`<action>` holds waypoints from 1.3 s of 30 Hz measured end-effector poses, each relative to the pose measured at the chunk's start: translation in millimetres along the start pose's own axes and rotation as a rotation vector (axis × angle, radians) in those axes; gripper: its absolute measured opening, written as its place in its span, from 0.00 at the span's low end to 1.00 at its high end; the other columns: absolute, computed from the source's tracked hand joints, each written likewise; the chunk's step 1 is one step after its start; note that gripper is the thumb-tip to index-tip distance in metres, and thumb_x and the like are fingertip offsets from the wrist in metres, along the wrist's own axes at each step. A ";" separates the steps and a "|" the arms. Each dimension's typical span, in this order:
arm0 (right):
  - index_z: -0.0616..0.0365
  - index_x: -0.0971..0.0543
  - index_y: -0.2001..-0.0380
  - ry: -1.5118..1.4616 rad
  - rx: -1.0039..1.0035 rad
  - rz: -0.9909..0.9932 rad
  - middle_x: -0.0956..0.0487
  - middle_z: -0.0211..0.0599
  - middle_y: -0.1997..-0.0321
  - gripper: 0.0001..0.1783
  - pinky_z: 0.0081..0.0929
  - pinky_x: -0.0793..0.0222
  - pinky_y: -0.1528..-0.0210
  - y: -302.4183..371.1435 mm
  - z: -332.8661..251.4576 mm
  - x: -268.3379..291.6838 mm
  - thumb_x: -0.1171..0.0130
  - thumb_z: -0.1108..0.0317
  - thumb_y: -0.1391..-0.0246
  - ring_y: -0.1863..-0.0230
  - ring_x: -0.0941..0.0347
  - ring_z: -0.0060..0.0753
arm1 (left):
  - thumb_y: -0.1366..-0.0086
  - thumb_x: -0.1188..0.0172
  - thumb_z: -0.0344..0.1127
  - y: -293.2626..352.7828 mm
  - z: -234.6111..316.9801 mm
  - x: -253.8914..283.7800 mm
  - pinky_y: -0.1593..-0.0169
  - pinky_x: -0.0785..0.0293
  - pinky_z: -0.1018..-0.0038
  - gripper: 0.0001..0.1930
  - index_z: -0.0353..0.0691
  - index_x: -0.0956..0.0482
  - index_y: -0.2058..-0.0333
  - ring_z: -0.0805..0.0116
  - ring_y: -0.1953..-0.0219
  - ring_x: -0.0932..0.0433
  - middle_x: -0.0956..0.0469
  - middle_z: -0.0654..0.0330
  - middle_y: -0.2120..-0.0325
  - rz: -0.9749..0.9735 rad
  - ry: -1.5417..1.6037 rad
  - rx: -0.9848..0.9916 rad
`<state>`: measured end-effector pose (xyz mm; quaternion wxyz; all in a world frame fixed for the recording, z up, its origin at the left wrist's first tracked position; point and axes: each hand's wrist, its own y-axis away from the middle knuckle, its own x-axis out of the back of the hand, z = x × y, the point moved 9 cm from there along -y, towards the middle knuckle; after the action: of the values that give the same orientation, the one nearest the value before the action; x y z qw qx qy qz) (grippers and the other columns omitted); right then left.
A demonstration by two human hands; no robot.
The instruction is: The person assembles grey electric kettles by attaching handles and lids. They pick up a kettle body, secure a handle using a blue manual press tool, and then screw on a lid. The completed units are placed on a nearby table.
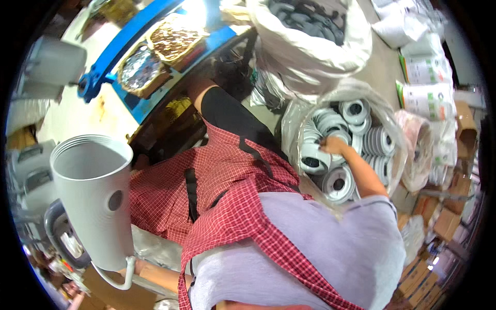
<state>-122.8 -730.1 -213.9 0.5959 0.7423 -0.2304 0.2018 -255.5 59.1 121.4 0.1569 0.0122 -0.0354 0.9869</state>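
Observation:
A tall light-grey plastic jug point(95, 206) is upright at the left, with a threaded open mouth, a round dark spot on its side and a dark grey handle point(59, 232). A thin white curved piece point(124, 276) shows at its base. My left hand point(123, 269) is at the jug's bottom and seems to hold it; its fingers are mostly hidden behind the jug. To the right, my right hand point(333, 145) reaches into a clear plastic bag point(294, 124) of round grey-white lids with dark centres. Its fingers are curled on one lid point(312, 157).
Beyond my legs stands a blue metal frame point(119, 46) with two baskets of small metal parts point(173, 39). A large white sack point(310, 62) of dark grey pieces is at the top. More grey jugs point(31, 170) stand at far left. Packed white bags point(426, 98) and cartons point(447, 222) line the right.

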 end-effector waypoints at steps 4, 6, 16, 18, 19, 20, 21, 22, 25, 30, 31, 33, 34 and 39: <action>0.71 0.25 0.57 0.110 0.052 0.116 0.24 0.60 0.56 0.43 0.40 0.33 0.47 37.4 -44.7 -6.5 0.31 0.43 0.69 0.49 0.29 0.57 | 0.28 0.58 0.49 -1.6 -26.0 14.7 0.52 0.24 0.70 0.24 0.34 0.32 0.46 0.61 0.54 0.24 0.25 0.54 0.52 0.021 0.004 0.066; 0.71 0.28 0.56 -0.022 0.037 0.215 0.23 0.58 0.64 0.40 0.43 0.31 0.52 47.9 -70.7 17.3 0.32 0.52 0.71 0.57 0.27 0.59 | 0.28 0.57 0.49 -4.9 -42.2 9.4 0.52 0.24 0.70 0.24 0.35 0.31 0.46 0.62 0.54 0.23 0.25 0.54 0.52 0.004 0.018 0.105; 0.66 0.31 0.46 -0.471 0.837 0.652 0.25 0.46 0.53 0.48 0.34 0.33 0.49 137.1 -345.9 328.7 0.27 0.43 0.65 0.53 0.28 0.36 | 0.29 0.56 0.50 1.9 -78.5 -12.3 0.53 0.24 0.72 0.23 0.37 0.30 0.47 0.64 0.56 0.23 0.24 0.56 0.54 -0.032 0.290 0.210; 0.63 0.30 0.44 -0.348 1.131 0.858 0.25 0.47 0.54 0.46 0.33 0.34 0.50 147.7 -434.4 334.9 0.27 0.47 0.64 0.56 0.28 0.39 | 0.29 0.56 0.50 13.0 -79.3 -3.1 0.53 0.24 0.72 0.23 0.37 0.30 0.47 0.65 0.57 0.23 0.24 0.57 0.54 0.004 0.359 0.249; 0.60 0.29 0.43 -0.302 1.233 0.973 0.25 0.46 0.56 0.45 0.33 0.33 0.52 147.9 -469.4 335.1 0.26 0.52 0.65 0.58 0.28 0.40 | 0.29 0.56 0.50 17.5 -77.9 2.3 0.53 0.24 0.72 0.23 0.37 0.30 0.47 0.65 0.57 0.23 0.24 0.57 0.54 0.026 0.390 0.259; 0.62 0.28 0.44 -0.326 1.363 0.975 0.25 0.48 0.57 0.44 0.33 0.32 0.54 150.3 -497.0 330.4 0.26 0.53 0.65 0.59 0.28 0.42 | 0.29 0.56 0.50 23.2 -76.4 8.6 0.54 0.24 0.72 0.23 0.37 0.30 0.47 0.65 0.57 0.22 0.24 0.57 0.54 0.043 0.422 0.268; 0.64 0.27 0.45 -0.367 1.426 0.957 0.25 0.50 0.57 0.43 0.32 0.31 0.55 148.6 -517.0 326.4 0.26 0.53 0.65 0.60 0.27 0.43 | 0.29 0.56 0.50 26.7 -74.9 14.2 0.54 0.24 0.73 0.23 0.38 0.30 0.47 0.65 0.57 0.22 0.24 0.57 0.54 0.060 0.451 0.272; 0.66 0.27 0.46 -0.401 1.554 0.971 0.25 0.51 0.58 0.43 0.32 0.30 0.58 156.4 -530.7 319.7 0.26 0.53 0.65 0.61 0.27 0.43 | 0.29 0.56 0.50 30.2 -74.9 20.5 0.54 0.24 0.73 0.23 0.38 0.30 0.48 0.65 0.57 0.22 0.23 0.57 0.54 0.074 0.476 0.275; 0.71 0.26 0.49 -0.423 1.788 0.975 0.25 0.54 0.60 0.43 0.32 0.29 0.62 173.4 -550.6 308.1 0.26 0.53 0.66 0.62 0.27 0.44 | 0.29 0.55 0.50 36.0 -84.5 39.6 0.54 0.24 0.73 0.22 0.38 0.29 0.48 0.66 0.58 0.22 0.23 0.58 0.55 0.122 0.563 0.282; 0.69 0.25 0.50 -0.383 1.928 0.846 0.25 0.53 0.62 0.42 0.34 0.31 0.65 184.2 -575.0 305.8 0.25 0.53 0.68 0.65 0.29 0.44 | 0.30 0.52 0.50 22.7 -124.6 80.7 0.55 0.24 0.74 0.21 0.39 0.28 0.50 0.68 0.59 0.22 0.22 0.59 0.58 0.142 0.574 0.244; 0.68 0.25 0.50 -0.380 1.943 0.840 0.25 0.52 0.62 0.42 0.34 0.31 0.66 184.5 -579.7 307.4 0.25 0.53 0.68 0.66 0.29 0.43 | 0.30 0.52 0.50 15.7 -124.4 84.3 0.55 0.24 0.74 0.20 0.39 0.27 0.51 0.68 0.59 0.22 0.22 0.59 0.59 0.056 0.565 0.158; 0.67 0.25 0.50 -0.387 1.986 0.784 0.25 0.51 0.63 0.42 0.33 0.32 0.66 185.2 -590.6 306.8 0.24 0.53 0.69 0.66 0.29 0.43 | 0.30 0.51 0.48 4.6 -152.1 91.2 0.56 0.24 0.74 0.19 0.39 0.27 0.51 0.69 0.60 0.22 0.22 0.59 0.60 0.105 0.998 0.332; 0.67 0.25 0.50 -0.395 2.010 0.769 0.25 0.50 0.63 0.42 0.33 0.32 0.66 186.2 -595.4 306.0 0.24 0.53 0.69 0.67 0.30 0.43 | 0.30 0.51 0.47 -2.1 -151.0 103.4 0.56 0.24 0.74 0.19 0.39 0.27 0.51 0.69 0.60 0.22 0.22 0.59 0.60 0.110 0.797 0.279; 0.65 0.24 0.53 -0.304 2.133 0.667 0.27 0.49 0.64 0.39 0.35 0.33 0.67 198.9 -614.2 280.9 0.24 0.54 0.69 0.67 0.30 0.42 | 0.31 0.52 0.43 1.5 -43.7 91.7 0.56 0.23 0.73 0.20 0.35 0.27 0.48 0.67 0.58 0.21 0.22 0.56 0.58 -0.216 0.755 -0.686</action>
<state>-25.8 -194.6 232.7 -0.4607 0.7904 -0.1973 0.3522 -343.7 89.3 80.9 0.2548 -0.3931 -0.2962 0.8323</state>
